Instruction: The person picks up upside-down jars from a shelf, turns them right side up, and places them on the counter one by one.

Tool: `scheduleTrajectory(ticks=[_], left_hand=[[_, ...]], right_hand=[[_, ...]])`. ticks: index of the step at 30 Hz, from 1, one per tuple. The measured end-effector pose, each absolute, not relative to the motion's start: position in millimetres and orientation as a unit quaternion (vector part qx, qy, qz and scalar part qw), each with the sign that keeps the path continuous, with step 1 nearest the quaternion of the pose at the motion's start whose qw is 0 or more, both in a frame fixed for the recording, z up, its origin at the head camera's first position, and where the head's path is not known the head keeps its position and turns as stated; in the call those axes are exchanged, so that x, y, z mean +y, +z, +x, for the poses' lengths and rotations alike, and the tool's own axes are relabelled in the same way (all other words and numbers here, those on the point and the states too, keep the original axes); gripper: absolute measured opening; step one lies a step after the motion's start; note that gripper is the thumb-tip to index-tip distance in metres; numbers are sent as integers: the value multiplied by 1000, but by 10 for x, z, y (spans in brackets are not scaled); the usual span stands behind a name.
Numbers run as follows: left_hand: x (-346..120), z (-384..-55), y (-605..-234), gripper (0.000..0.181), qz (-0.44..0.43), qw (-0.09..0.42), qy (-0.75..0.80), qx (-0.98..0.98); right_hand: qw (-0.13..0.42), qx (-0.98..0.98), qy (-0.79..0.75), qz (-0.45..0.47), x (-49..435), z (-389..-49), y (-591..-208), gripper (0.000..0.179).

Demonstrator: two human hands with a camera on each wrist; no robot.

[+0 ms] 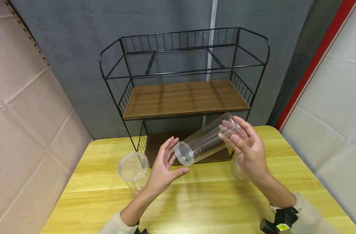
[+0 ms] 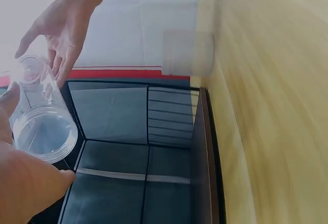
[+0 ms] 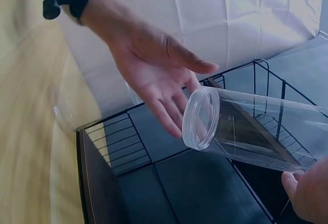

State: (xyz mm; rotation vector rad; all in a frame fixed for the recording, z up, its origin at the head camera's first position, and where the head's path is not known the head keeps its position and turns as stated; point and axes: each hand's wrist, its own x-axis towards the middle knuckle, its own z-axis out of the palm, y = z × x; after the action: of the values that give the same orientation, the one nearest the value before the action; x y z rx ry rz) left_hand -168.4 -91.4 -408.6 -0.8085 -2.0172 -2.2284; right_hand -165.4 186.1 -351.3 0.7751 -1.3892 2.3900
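A tall clear plastic jar is tilted in the air in front of the shelf rack. My right hand grips its upper end, fingers and thumb around the wall. The jar's ringed, rimmed end points down toward my left hand. That left hand is spread beside the rim, thumb below and fingers raised. In the right wrist view, the left palm faces the jar, fingertips right at the rim. The left wrist view shows the jar between both hands.
A second clear jar stands on the wooden table, left of my left hand. Another clear container is partly hidden behind my right hand. The black wire rack with brown shelf boards stands at the back against a grey curtain.
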Motion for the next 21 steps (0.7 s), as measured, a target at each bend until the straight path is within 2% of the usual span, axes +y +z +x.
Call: scheduleTrajectory(ticks=[7,15,21], left_hand=[[-792,-1710,-4095,108,-239,-34,-797,-554],[-729,-1687,-4047,90,-223,-26,-820,-527],[-742,-1679,-4028,83,-217,-10,-829,-516]], right_hand=[[126,-459,849,231,1798,-1661,-3552,52],[119,-471,850,203,1779,-1672,-3614,52],[103,-474,853,192,1797,-1686,-3653,53]])
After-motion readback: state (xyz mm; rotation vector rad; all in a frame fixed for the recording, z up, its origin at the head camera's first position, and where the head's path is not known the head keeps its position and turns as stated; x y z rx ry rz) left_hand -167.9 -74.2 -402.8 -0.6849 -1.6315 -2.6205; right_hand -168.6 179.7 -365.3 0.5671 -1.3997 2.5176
